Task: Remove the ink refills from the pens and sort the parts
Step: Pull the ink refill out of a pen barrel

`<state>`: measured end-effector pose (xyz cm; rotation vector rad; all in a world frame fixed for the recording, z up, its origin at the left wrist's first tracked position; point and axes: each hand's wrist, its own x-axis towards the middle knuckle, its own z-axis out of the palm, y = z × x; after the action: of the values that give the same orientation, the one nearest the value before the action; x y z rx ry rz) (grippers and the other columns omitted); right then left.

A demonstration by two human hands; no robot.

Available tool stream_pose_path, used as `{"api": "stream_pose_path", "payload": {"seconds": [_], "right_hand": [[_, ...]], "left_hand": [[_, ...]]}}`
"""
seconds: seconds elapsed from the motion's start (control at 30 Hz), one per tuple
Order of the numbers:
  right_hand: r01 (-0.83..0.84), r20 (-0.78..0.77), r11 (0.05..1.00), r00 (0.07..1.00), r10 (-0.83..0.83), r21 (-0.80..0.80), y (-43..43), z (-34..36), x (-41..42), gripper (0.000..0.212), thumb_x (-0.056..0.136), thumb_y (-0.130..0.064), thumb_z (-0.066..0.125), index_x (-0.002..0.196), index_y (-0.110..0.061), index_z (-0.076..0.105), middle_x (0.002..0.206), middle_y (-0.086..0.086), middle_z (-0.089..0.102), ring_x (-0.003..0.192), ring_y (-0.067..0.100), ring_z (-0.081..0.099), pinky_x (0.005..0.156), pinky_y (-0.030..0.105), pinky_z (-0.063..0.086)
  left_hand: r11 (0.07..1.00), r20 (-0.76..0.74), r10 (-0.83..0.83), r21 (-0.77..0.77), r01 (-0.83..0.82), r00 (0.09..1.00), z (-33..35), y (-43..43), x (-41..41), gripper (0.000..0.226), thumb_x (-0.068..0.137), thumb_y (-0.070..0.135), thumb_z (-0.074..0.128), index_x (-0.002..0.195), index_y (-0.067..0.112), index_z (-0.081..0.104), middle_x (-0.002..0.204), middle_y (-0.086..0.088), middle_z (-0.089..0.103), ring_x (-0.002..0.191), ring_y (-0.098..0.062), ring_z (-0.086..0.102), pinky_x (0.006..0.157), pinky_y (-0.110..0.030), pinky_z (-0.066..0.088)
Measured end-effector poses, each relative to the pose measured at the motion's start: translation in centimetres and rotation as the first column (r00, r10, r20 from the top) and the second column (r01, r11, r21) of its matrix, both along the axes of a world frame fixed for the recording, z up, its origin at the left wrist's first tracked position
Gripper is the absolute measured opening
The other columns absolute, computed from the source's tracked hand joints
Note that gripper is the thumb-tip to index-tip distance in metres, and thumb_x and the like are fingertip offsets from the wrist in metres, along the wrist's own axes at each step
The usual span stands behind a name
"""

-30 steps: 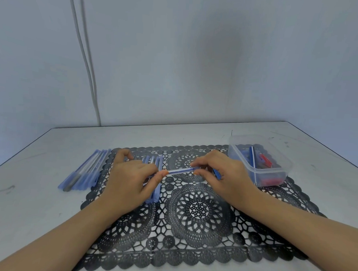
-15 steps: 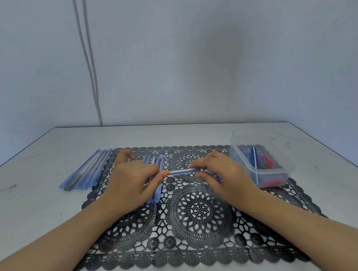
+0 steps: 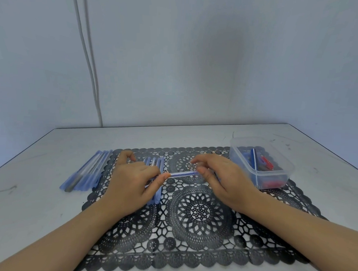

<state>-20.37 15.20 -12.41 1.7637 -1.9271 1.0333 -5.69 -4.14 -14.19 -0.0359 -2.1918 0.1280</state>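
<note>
Blue-tinted clear pen (image 3: 182,174) hangs level above the black lace placemat (image 3: 198,229), its ends pinched by the left hand (image 3: 134,180) and right hand (image 3: 225,179), apparently not yet apart. Rows of pens (image 3: 87,170) wait left; the plastic container (image 3: 275,176) holds few parts, so most work seems left.

Soft, even, bluish light; faint shadows; slight blur; wide-angle bending at edges.

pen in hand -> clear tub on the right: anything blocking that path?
Nothing visible does. The pen is pinched between the left hand and the right hand above the lace mat. Only the right hand itself lies between it and the clear tub, which has no lid on.
</note>
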Motion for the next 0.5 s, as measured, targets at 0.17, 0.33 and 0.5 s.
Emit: {"api": "stream_pose_path", "payload": {"seconds": [0.17, 0.33, 0.5], "right_hand": [[0.049, 0.009, 0.999, 0.999, -0.049, 0.011, 0.06, 0.00, -0.17, 0.030, 0.086, -0.045, 0.047, 0.099, -0.020, 0.058, 0.086, -0.018, 0.054, 0.085, -0.001, 0.051, 0.074, 0.009, 0.042], [0.005, -0.016, 0.999, 1.000, -0.006, -0.045, -0.12, -0.23, -0.28, 0.032, 0.089, -0.041, 0.046, 0.091, -0.013, 0.062, 0.081, -0.005, 0.062, 0.074, 0.005, 0.054, 0.069, 0.018, 0.044], [-0.007, -0.031, 0.999, 1.000, 0.006, -0.051, -0.26, -0.41, -0.40, 0.033, 0.092, -0.036, 0.043, 0.086, -0.011, 0.062, 0.074, -0.001, 0.060, 0.067, 0.010, 0.051, 0.065, 0.019, 0.042]], "left_hand": [[1.000, -0.028, 0.002, 0.019, -0.002, 1.000, 0.18, -0.04, -0.06, 0.045, 0.097, 0.041, 0.042, 0.058, 0.023, 0.054, 0.047, 0.014, 0.040, 0.045, -0.004, 0.033, 0.079, -0.033, 0.031], [1.000, -0.022, -0.026, 0.009, 0.026, 0.999, 0.16, -0.08, 0.07, 0.048, 0.098, 0.042, 0.042, 0.059, 0.020, 0.060, 0.047, 0.012, 0.045, 0.043, -0.008, 0.041, 0.080, -0.031, 0.029], [1.000, -0.019, -0.027, -0.001, 0.027, 0.999, 0.19, -0.04, 0.11, 0.051, 0.099, 0.043, 0.040, 0.058, 0.020, 0.060, 0.047, 0.012, 0.046, 0.043, -0.008, 0.041, 0.081, -0.031, 0.029]]}}
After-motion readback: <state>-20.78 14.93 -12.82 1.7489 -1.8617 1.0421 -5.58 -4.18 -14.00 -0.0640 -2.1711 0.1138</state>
